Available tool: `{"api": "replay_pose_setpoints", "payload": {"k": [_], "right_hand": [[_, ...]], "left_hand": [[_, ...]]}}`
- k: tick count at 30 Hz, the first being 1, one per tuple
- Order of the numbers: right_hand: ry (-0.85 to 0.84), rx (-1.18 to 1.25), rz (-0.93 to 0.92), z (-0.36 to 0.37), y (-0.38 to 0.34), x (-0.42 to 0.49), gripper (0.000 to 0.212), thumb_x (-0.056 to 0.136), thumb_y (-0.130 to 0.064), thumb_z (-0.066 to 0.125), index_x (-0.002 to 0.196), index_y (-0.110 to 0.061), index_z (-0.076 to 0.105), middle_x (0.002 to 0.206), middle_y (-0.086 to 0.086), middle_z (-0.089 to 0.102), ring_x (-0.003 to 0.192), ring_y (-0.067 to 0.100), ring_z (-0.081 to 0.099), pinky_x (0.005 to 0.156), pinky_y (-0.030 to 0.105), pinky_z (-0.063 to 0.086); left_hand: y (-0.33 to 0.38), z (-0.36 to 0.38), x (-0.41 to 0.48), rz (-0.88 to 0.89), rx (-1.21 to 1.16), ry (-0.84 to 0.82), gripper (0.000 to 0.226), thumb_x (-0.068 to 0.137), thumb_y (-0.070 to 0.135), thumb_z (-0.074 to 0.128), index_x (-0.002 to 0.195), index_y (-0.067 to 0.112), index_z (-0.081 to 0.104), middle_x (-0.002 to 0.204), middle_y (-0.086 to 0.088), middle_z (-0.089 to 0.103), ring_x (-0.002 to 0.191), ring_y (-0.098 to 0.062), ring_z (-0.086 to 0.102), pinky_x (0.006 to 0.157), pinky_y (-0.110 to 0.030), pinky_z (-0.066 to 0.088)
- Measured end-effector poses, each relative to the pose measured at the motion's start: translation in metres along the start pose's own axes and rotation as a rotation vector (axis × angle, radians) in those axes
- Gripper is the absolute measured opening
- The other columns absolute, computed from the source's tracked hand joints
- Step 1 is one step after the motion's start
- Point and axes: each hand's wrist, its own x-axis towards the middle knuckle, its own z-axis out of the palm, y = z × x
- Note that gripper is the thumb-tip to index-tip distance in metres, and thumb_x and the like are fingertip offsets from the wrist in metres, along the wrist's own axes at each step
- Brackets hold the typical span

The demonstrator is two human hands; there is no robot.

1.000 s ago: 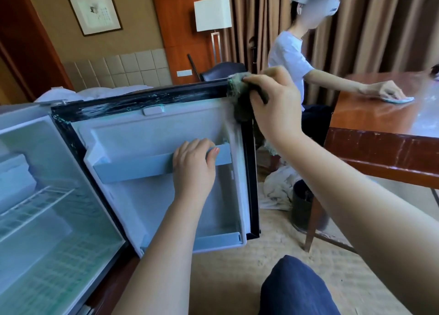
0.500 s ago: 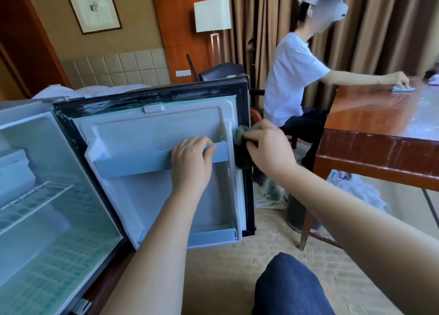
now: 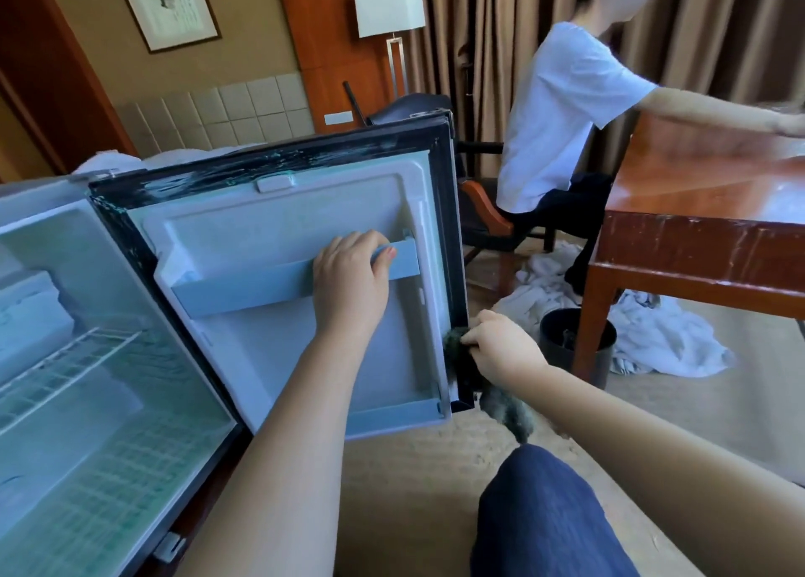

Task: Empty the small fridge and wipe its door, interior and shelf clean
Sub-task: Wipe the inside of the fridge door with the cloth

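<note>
The small fridge stands open at the left, its white interior (image 3: 65, 402) holding only a wire shelf (image 3: 65, 367). Its door (image 3: 270, 219) swings out toward me, white inside with a black gasket around the edge. My left hand (image 3: 348, 285) grips the pale blue door rail (image 3: 244, 285), fingers curled over its top. My right hand (image 3: 496, 345) pinches a dark green-grey cloth (image 3: 455, 343) against the door's black right edge, low near the bottom corner. A loose end of the cloth hangs below my wrist.
Another person in a white shirt (image 3: 562, 110) sits on a chair at the right, reaching over a wooden table (image 3: 679, 245). A black bin (image 3: 579, 337) and crumpled white linen (image 3: 653, 337) lie on the carpet by the table leg. My knee (image 3: 544, 511) is at the bottom.
My right hand has slid the cloth down the door's right edge, from the top corner to near the bottom corner. My left hand has stayed on the door rail.
</note>
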Motion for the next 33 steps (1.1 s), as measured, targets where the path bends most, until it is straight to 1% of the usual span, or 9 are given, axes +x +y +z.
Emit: {"api": "replay_pose_setpoints", "payload": {"k": [2,6,9,12,15,21,24,29,33], "right_hand": [[0.123,0.13,-0.005,-0.016,-0.003,-0.003,0.03,0.092,-0.009,0.05,0.112,-0.019,0.071,0.106,0.004,0.055,0.102,0.024,0.055,0.082,0.031,0.046],[0.688,0.44,-0.081,-0.071,-0.043,0.017,0.023,0.083,-0.004,0.061,0.099,-0.015,0.074,0.096,-0.001,0.06,0.084,0.011,0.055,0.074,0.021,0.042],[0.857,0.566,-0.173,-0.086,-0.064,0.031,0.026,0.078,0.001,0.057,0.095,-0.011,0.073,0.098,0.0,0.065,0.087,0.01,0.06,0.079,0.017,0.046],[0.854,0.644,-0.182,-0.065,-0.065,0.027,0.027,0.078,0.006,0.053,0.092,-0.005,0.073,0.102,0.003,0.067,0.093,0.006,0.06,0.087,0.012,0.045],[0.704,0.649,-0.117,-0.018,-0.047,0.011,0.026,0.078,0.007,0.054,0.088,-0.004,0.074,0.102,0.005,0.066,0.093,-0.003,0.054,0.089,0.003,0.036],[0.2,0.57,0.159,0.022,-0.027,-0.013,0.03,0.081,0.008,0.049,0.083,-0.005,0.076,0.087,0.006,0.074,0.086,0.021,0.067,0.066,0.004,0.041],[0.413,0.641,0.161,-0.019,-0.039,0.009,0.023,0.08,0.004,0.057,0.083,-0.011,0.075,0.09,0.0,0.071,0.086,0.017,0.065,0.078,0.016,0.045],[0.789,0.906,0.072,-0.072,-0.063,0.037,0.009,0.08,-0.01,0.065,0.087,-0.017,0.066,0.092,-0.005,0.067,0.085,0.008,0.064,0.082,0.026,0.051],[0.874,0.854,-0.05,-0.034,-0.071,0.018,0.02,0.091,-0.012,0.059,0.107,-0.008,0.07,0.11,-0.007,0.066,0.109,0.007,0.06,0.099,0.024,0.044]], "left_hand": [[-0.001,-0.001,-0.001,0.036,0.01,0.023,0.028,0.088,0.032,0.045,0.081,0.012,0.063,0.079,-0.008,0.065,0.077,-0.032,0.056,0.066,-0.034,0.026],[0.0,-0.001,0.0,0.024,0.027,0.011,0.023,0.088,0.028,0.049,0.083,0.011,0.064,0.082,-0.01,0.066,0.08,-0.034,0.056,0.066,-0.032,0.022],[-0.002,-0.002,-0.002,0.045,0.035,0.027,0.02,0.088,0.027,0.052,0.082,0.011,0.062,0.08,-0.01,0.065,0.078,-0.034,0.056,0.065,-0.031,0.021],[-0.003,-0.001,-0.003,0.04,0.036,0.036,0.024,0.088,0.031,0.049,0.082,0.012,0.062,0.081,-0.01,0.065,0.079,-0.034,0.056,0.065,-0.032,0.022],[0.0,0.004,0.001,0.016,0.038,0.028,0.021,0.088,0.027,0.051,0.083,0.01,0.063,0.085,-0.011,0.066,0.082,-0.034,0.056,0.069,-0.035,0.026],[-0.001,0.006,0.001,0.041,0.059,0.065,0.018,0.089,0.024,0.053,0.082,0.009,0.062,0.082,-0.011,0.065,0.079,-0.034,0.056,0.066,-0.027,0.016],[-0.001,0.006,0.001,0.043,0.052,0.068,0.018,0.09,0.023,0.054,0.083,0.009,0.062,0.083,-0.011,0.065,0.079,-0.034,0.056,0.067,-0.032,0.022],[0.0,0.01,0.002,0.03,0.067,0.075,0.019,0.09,0.024,0.054,0.083,0.009,0.062,0.082,-0.012,0.064,0.08,-0.034,0.055,0.069,-0.036,0.026],[-0.001,0.009,0.0,0.059,0.078,0.092,0.018,0.09,0.023,0.054,0.082,0.009,0.061,0.082,-0.012,0.065,0.079,-0.035,0.055,0.07,-0.036,0.026]]}}
